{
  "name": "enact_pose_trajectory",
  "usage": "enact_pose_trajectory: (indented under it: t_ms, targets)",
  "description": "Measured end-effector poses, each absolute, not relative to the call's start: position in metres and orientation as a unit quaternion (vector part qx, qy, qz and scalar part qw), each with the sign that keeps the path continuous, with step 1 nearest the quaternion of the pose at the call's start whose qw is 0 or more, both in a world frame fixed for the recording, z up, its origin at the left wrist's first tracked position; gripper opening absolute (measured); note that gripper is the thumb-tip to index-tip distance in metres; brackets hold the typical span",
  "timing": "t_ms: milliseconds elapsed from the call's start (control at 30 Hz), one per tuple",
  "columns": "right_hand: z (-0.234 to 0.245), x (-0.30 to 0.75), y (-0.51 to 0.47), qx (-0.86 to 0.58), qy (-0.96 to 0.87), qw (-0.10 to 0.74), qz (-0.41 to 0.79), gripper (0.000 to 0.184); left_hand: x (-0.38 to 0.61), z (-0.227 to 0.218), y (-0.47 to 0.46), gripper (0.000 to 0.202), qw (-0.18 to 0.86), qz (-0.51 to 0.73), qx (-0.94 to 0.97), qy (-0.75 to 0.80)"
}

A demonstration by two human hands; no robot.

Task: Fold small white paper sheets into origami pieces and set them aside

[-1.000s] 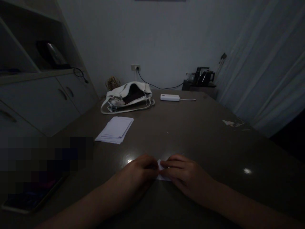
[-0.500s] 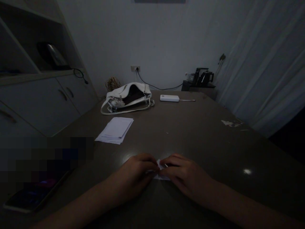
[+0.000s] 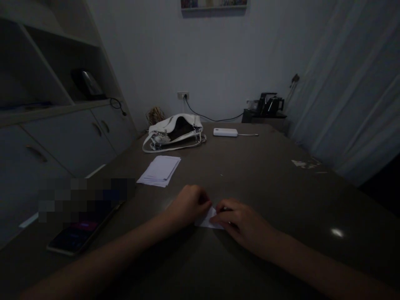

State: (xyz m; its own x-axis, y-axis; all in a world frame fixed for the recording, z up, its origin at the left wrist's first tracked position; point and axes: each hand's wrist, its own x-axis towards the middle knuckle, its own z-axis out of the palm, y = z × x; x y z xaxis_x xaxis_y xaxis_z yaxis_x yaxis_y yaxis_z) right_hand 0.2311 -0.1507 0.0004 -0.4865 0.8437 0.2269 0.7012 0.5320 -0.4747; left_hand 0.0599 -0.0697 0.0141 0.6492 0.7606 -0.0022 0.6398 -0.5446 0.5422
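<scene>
A small white piece of paper (image 3: 204,220), partly covered by my fingers, lies on the dark table near its front. My left hand (image 3: 189,204) is curled with its fingertips pinching the paper's upper left edge. From the other side, my right hand (image 3: 242,221) has its thumb and fingers closed on the right part of the paper. The exact fold under the fingers is hidden. Beyond my left hand rests a stack of white paper sheets (image 3: 161,170).
A phone (image 3: 76,237), partly blurred out, lies at the left. Farther back are a white handbag (image 3: 175,131) and a white power bank (image 3: 225,132) with a short cable. Paper scraps (image 3: 300,163) lie at the right edge. A black kettle (image 3: 272,105) stands behind.
My left hand has shifted up and away from my right fingertips, showing more of the paper between them. The right hand stays at the paper. The camera view has tilted up and turned slightly left.
</scene>
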Motion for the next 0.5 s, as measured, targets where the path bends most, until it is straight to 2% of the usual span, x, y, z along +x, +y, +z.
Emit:
enact_pose_trajectory:
  t_ms: [200, 500]
  targets:
    - [-0.001, 0.232, -0.151, -0.445, -0.851, 0.234, 0.153, 0.03, 0.072, 0.026, -0.061, 0.016, 0.235, 0.05, 0.879, 0.413]
    - [0.003, 0.231, -0.152, -0.444, -0.853, 0.23, 0.152, 0.027, 0.068, 0.018, -0.05, 0.022, 0.299, 0.029, 0.842, 0.448]
